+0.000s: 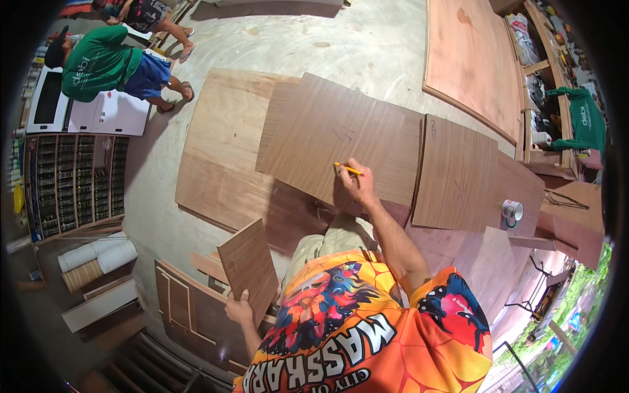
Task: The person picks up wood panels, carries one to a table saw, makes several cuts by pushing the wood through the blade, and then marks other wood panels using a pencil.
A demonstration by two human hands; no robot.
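My right hand (357, 183) is closed around a yellow pencil (352, 170). It is over a brown wood-grain panel (367, 137) with handwritten marks on it. Whether the pencil's point touches the surface, I cannot tell. Down at the left, my left hand (241, 309) grips the lower edge of a smaller wood-grain panel (252, 259), which stands tilted beside my body. To the right of the large panel lies another marked brown panel (458, 177).
Under the panels at left is a pale plywood sheet (223, 131). A white mug (512, 211) stands at the right. Framed boards (190, 308) are at lower left. A person in a green shirt (105, 62) stands by a white cabinet (121, 114); another person's legs (173, 29) show behind.
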